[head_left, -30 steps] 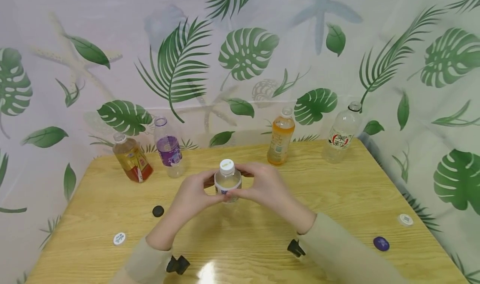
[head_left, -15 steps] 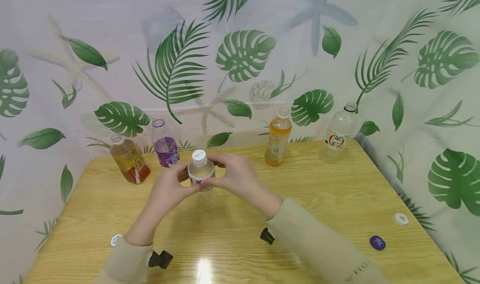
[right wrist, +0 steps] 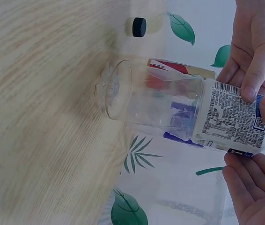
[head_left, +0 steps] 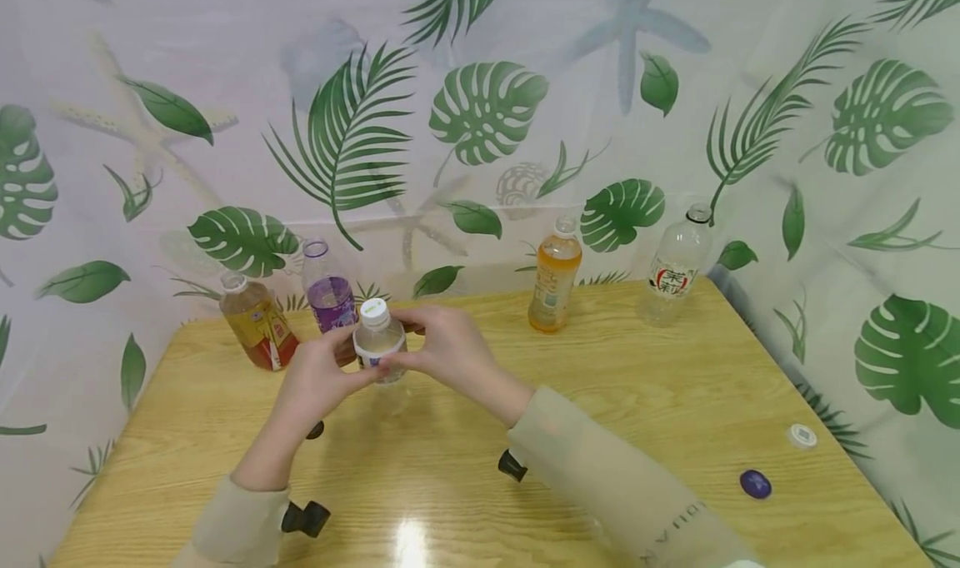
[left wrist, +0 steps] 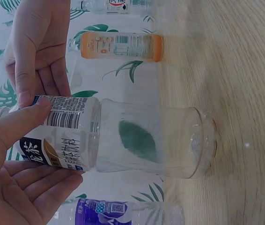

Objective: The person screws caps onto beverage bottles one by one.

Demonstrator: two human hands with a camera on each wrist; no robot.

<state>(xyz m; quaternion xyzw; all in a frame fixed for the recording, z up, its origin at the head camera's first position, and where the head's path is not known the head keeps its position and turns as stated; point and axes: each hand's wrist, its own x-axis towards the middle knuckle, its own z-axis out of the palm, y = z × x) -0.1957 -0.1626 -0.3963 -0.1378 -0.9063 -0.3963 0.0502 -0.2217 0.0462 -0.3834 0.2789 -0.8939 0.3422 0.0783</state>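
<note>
A clear plastic bottle [head_left: 382, 345] with a white screw cap [head_left: 374, 311] stands upright between both hands. My left hand [head_left: 309, 381] grips its labelled upper part from the left, thumb across the front. From the right, my right hand [head_left: 448, 350] grips the same part, and the thumb tips nearly meet on the label. The transparent lower half of the bottle [left wrist: 142, 140] looks empty in the left wrist view. Whether its base touches the table I cannot tell. Close behind it is an uncapped bottle with a purple label [head_left: 332, 303], partly covered by my left hand.
An uncapped red-brown drink bottle [head_left: 261, 322] stands back left. An orange bottle [head_left: 556, 281] and a clear bottle [head_left: 675, 270], both uncapped, stand back right. Loose caps lie on the wooden table [head_left: 637, 401]: black [right wrist: 139, 27], purple [head_left: 755, 484] and white [head_left: 802, 436].
Both hands have carried the capped bottle left and slightly back, toward the purple-labelled bottle. My left sleeve now covers the white cap at the left. The view has shifted slightly.
</note>
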